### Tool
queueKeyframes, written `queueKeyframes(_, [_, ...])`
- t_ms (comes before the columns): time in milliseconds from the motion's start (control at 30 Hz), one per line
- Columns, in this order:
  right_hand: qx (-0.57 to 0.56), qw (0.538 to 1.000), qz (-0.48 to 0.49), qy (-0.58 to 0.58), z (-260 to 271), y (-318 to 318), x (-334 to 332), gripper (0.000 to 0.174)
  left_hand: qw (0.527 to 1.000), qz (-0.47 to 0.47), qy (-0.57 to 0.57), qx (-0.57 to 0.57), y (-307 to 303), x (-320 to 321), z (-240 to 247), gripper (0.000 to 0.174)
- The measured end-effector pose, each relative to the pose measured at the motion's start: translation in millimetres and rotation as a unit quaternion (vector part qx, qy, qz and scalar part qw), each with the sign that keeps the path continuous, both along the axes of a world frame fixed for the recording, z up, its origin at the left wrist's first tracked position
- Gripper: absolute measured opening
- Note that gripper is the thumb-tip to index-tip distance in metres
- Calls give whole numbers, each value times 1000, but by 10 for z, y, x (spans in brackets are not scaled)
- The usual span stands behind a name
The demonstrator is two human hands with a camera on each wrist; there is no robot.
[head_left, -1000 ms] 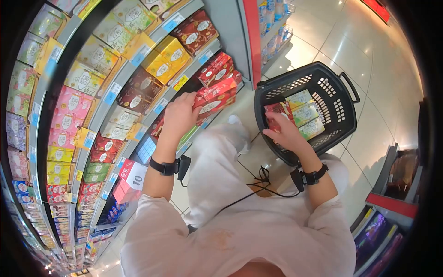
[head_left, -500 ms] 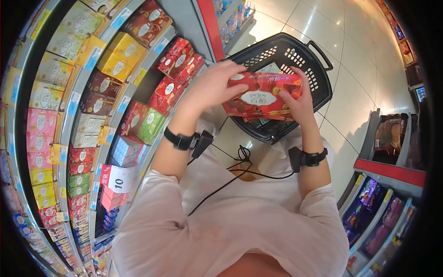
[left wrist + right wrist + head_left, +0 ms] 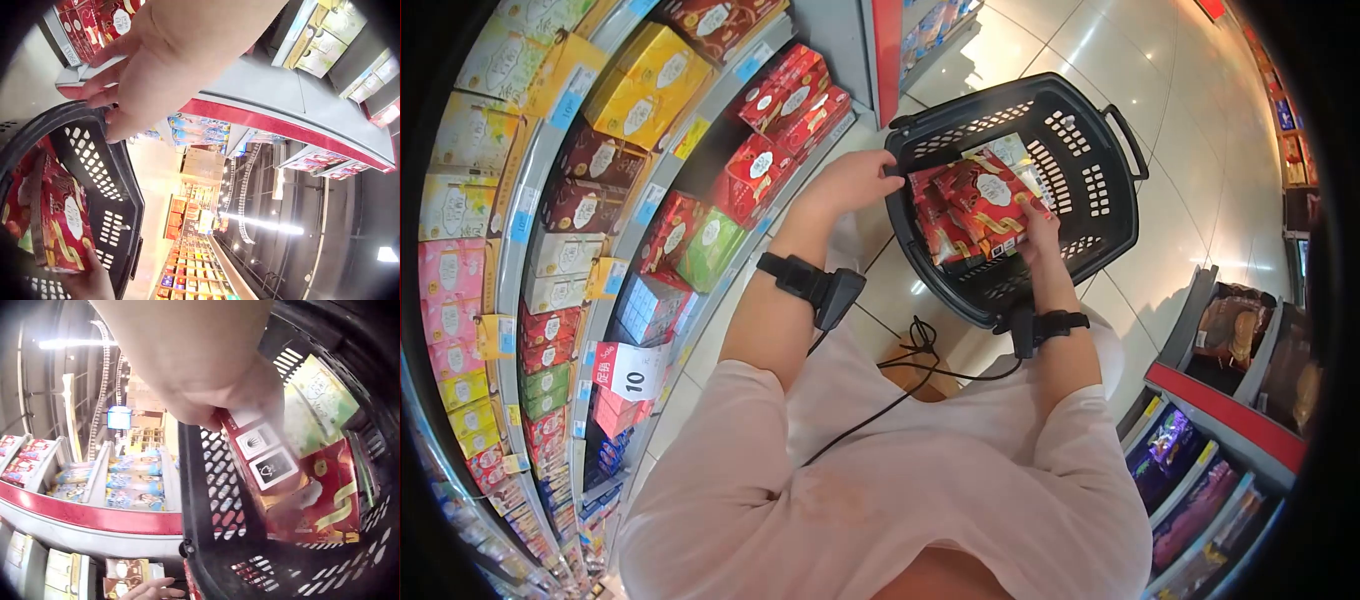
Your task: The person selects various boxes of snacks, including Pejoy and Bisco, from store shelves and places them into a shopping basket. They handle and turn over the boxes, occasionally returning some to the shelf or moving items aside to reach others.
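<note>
In the head view my right hand (image 3: 1042, 235) grips the near right corner of a red box (image 3: 988, 188) inside the black basket (image 3: 1128, 215). Under it lie other red packs (image 3: 945, 232) and pale green boxes (image 3: 1012, 150). The right wrist view has that hand (image 3: 253, 390) curled round the box's end (image 3: 265, 464), beside another red pack (image 3: 337, 490). My left hand (image 3: 855, 180) holds nothing, its fingers loosely bent at the basket's left rim; in the left wrist view this hand (image 3: 134, 75) is over the rim, contact unclear.
Shelves of colored boxes (image 3: 640, 85) curve along the left, with red boxes (image 3: 760, 175) nearest the basket. A "10" price sign (image 3: 632, 372) hangs lower down. More shelves with packaged goods (image 3: 1175, 450) stand at the lower right. Tiled floor (image 3: 1190, 190) lies beyond the basket.
A red box left the shelf, was held between both hands above the basket, and is now down inside it in my right hand. My left hand has let go and moved left.
</note>
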State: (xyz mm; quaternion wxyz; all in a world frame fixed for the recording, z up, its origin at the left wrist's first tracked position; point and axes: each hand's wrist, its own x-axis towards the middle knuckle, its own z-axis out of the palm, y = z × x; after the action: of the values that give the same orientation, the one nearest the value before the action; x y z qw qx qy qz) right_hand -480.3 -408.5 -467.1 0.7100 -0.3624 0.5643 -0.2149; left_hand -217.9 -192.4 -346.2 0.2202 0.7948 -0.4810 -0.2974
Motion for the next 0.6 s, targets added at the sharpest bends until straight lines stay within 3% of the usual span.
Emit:
queueKeyframes(133, [35, 999, -4, -28, -106, 119, 54, 36, 1000, 0, 17, 3, 55, 74, 28, 44])
queueKeyframes(267, [-28, 996, 60, -54, -168, 39, -36, 41, 999, 20, 28, 32, 115, 161, 13, 41])
queueKeyframes(333, [-152, 980, 69, 106, 303, 143, 35, 34, 999, 31, 22, 20, 163, 180, 7, 41])
queueKeyframes(367, [-304, 933, 143, 130, 379, 88, -20, 36, 1000, 16, 15, -11, 157, 166, 16, 42])
queueKeyframes(400, [-448, 856, 212, 148, 464, 40, -63, 38, 999, 3, 8, -41, 144, 149, 21, 43])
queueKeyframes(500, [-506, 746, 384, 202, 1546, 411, 83, 49, 982, 20, -46, -183, 93, 19, 21, 46])
queueKeyframes(533, [-513, 738, 392, 196, 1743, 506, 110, 49, 964, 9, -69, -258, 84, -40, 76, 48])
queueKeyframes(600, [-506, 724, 434, 179, 2058, 698, 134, 51, 959, -9, -91, -267, 102, -203, 306, 51])
